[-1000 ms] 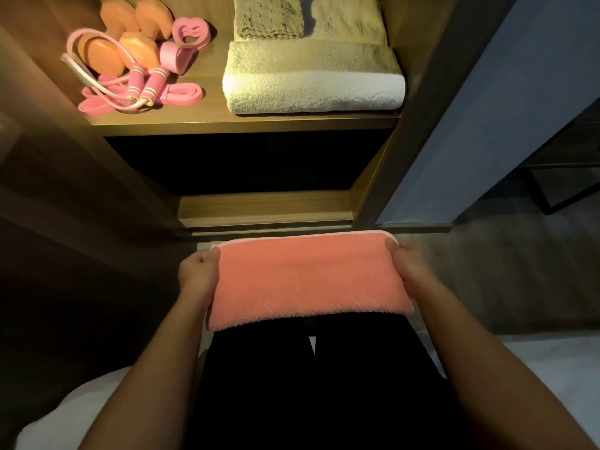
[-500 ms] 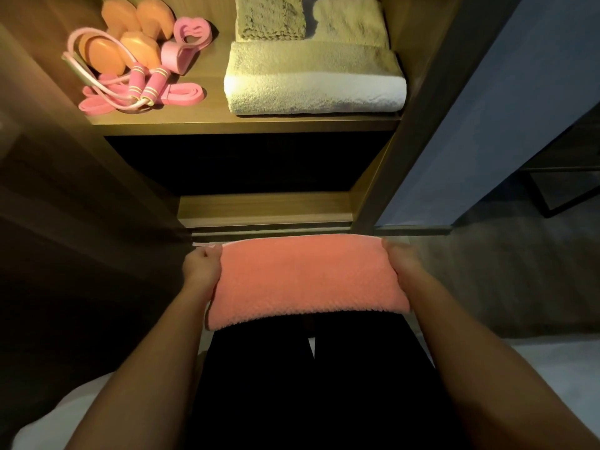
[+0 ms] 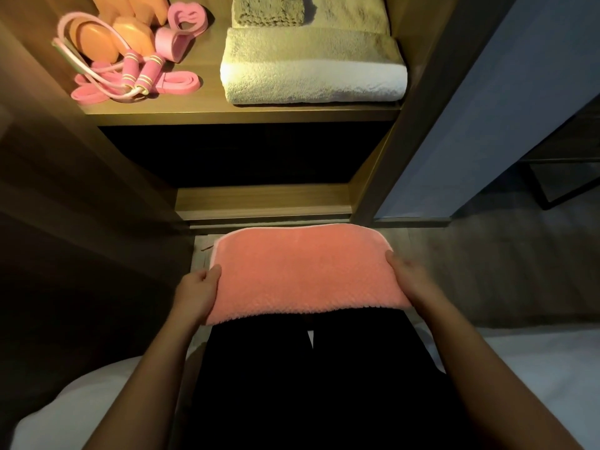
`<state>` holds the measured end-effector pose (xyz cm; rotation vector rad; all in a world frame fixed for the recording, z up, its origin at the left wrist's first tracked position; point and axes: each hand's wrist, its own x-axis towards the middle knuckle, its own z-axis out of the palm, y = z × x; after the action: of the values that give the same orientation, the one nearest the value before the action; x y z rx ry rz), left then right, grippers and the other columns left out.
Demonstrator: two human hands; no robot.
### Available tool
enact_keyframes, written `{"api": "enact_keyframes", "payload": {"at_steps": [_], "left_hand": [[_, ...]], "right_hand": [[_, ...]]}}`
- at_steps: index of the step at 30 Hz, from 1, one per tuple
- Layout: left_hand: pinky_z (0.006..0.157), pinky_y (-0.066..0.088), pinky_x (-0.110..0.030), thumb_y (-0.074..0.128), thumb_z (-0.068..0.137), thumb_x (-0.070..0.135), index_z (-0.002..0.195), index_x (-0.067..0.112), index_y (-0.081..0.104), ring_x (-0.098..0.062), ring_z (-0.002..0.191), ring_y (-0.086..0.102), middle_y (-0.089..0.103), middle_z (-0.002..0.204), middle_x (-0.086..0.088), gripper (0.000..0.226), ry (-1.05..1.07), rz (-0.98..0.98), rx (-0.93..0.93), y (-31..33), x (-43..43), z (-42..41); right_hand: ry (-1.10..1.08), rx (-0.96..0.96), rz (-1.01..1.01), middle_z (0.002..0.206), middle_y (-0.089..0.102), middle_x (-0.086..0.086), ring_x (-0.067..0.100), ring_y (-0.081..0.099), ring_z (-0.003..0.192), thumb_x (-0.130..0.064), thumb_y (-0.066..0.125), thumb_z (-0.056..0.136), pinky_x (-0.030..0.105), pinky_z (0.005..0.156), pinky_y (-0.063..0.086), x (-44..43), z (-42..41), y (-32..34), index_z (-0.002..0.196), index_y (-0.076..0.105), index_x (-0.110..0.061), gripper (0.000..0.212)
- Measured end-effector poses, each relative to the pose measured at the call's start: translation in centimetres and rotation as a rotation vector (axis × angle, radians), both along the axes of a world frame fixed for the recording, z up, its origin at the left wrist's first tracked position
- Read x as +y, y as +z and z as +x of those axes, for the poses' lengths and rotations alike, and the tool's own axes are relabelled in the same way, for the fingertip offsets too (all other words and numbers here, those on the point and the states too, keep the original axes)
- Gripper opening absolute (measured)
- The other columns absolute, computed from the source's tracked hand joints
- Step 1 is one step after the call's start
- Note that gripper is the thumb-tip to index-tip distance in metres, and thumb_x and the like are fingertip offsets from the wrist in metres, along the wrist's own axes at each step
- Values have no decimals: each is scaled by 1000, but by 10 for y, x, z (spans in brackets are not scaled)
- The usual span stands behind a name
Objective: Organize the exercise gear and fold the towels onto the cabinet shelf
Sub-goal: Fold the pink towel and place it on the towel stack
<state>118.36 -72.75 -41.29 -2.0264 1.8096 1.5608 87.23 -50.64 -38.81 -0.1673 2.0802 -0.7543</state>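
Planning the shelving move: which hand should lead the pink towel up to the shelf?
Likely right hand: the folded towels lie on the shelf, right side, above it; exercise gear fills the left.

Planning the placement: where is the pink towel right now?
Head view, low centre: the pink towel is held folded over the person's lap, left hand and right hand gripping its ends, below the cabinet shelf.

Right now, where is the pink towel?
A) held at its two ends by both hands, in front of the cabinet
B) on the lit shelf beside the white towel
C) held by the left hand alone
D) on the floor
A: the left hand and the right hand each grip one end of the pink towel, below the shelf.
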Motion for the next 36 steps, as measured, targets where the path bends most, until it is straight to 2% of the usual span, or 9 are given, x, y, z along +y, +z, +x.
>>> {"api": "enact_keyframes", "payload": {"at_steps": [2, 4, 9, 14, 17, 21, 28, 32, 36], "left_hand": [[55, 38, -28, 44, 101, 43, 85, 20, 60, -17, 79, 59, 61, 91, -6, 32, -12, -154, -39, 0, 0, 3], [55, 39, -29, 44, 101, 42, 84, 20, 60, -17, 78, 59, 61, 90, -6, 32, -15, -207, -49, 2, -2, 2], [60, 42, -34, 41, 99, 54, 101, 21, 54, -23, 85, 58, 59, 96, -4, 35, 92, 183, 46, 6, -5, 5], [64, 45, -34, 42, 94, 64, 105, 17, 65, -29, 88, 64, 68, 100, -11, 54, 153, 284, 154, 12, -7, -5], [70, 47, -36, 48, 97, 52, 108, 15, 65, -29, 89, 64, 68, 102, -12, 42, 183, 212, 179, 20, -11, -13], [72, 47, -38, 47, 98, 45, 102, 13, 66, -27, 83, 62, 67, 97, -12, 37, 126, -51, 224, 47, -14, -22], [60, 36, -32, 49, 98, 36, 94, 1, 59, -19, 68, 47, 55, 82, -9, 36, -38, -381, 386, 125, -3, -65], [64, 43, -37, 53, 96, 36, 92, 9, 61, -20, 71, 55, 60, 81, -8, 28, -111, -447, 453, 147, 19, -96], [60, 47, -31, 56, 95, 34, 88, 15, 63, -10, 63, 57, 64, 77, -3, 21, -153, -445, 522, 146, 41, -119]], "right_hand": [[32, 159, -33, 91, 64, 14, 22, 58, 79, -47, 36, 102, 40, 75, 47, 4, 6, 4, 81, 59, -15, 45], [47, 225, -36, 90, 65, 18, 28, 61, 84, -44, 37, 103, 45, 83, 49, 6, 6, 6, 85, 63, -10, 46], [31, -51, 1, 122, 59, 13, 31, 56, 113, -51, 37, 101, 45, 95, 44, 4, -4, 1, 132, 54, -10, 54], [-88, -255, -89, 111, 65, 11, 29, 59, 103, -51, 39, 101, 46, 86, 49, -12, -8, -1, 117, 60, -19, 42], [-155, -266, -91, 107, 66, 12, 30, 60, 99, -50, 43, 99, 43, 81, 48, -16, -9, 6, 110, 61, -21, 36], [-226, -79, -200, 95, 67, 6, 23, 62, 85, -42, 51, 97, 34, 63, 43, -19, -15, 27, 89, 63, -25, 22], [-39, 177, -476, 87, 66, -5, 9, 61, 77, -36, 53, 96, 29, 60, 42, -53, -4, 91, 88, 66, -22, 21], [65, 200, -597, 59, 60, -16, -3, 55, 54, -30, 58, 93, 20, 51, 40, -75, 25, 113, 79, 60, -20, 17], [134, 164, -688, 59, 60, -13, 0, 56, 54, -26, 61, 94, 13, 47, 42, -86, 55, 121, 88, 61, -10, 17]]}}
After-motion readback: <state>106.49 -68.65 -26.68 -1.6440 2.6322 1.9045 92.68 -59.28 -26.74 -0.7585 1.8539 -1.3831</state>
